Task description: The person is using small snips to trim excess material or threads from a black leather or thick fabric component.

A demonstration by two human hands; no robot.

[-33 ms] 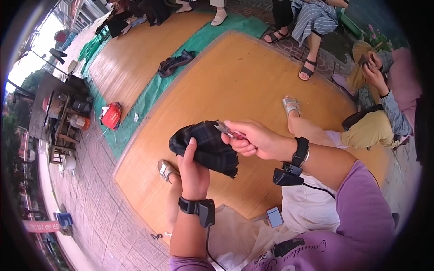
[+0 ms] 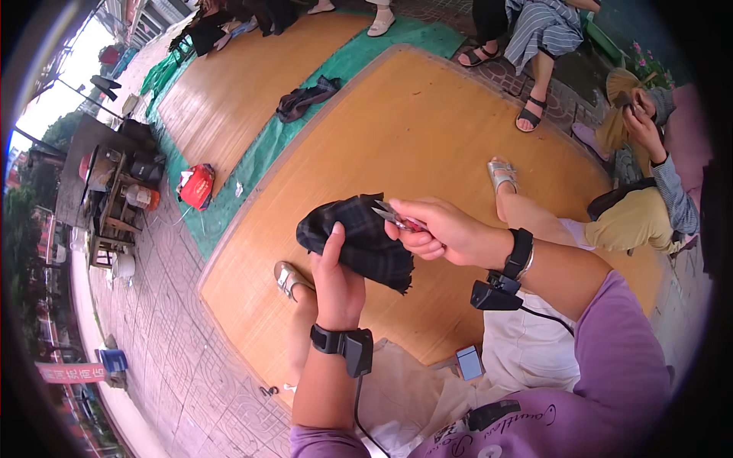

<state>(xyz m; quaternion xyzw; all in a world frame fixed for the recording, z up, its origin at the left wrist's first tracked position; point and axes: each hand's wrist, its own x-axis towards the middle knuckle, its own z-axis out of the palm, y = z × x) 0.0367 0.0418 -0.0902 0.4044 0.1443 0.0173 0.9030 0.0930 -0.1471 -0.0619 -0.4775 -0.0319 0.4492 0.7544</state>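
Observation:
My left hand point(image 2: 336, 284) grips a dark plaid piece of cloth point(image 2: 359, 238) from below, thumb pressed up against it. My right hand point(image 2: 439, 229) is closed around small thread snips point(image 2: 395, 217) with a red handle. Their metal tips touch the cloth's upper right edge. Both wrists wear black bands with small devices. The cloth is held above a tan bamboo mat point(image 2: 427, 130), over my lap, and its lower corner hangs frayed.
My sandalled feet point(image 2: 289, 278) rest on the mat. A small phone point(image 2: 469, 361) lies on my lap. A dark garment point(image 2: 305, 98) sits on green tarp point(image 2: 259, 164), a red bag point(image 2: 198, 185) at left. Other people sit at the top and right. A cluttered wooden table point(image 2: 107, 200) stands far left.

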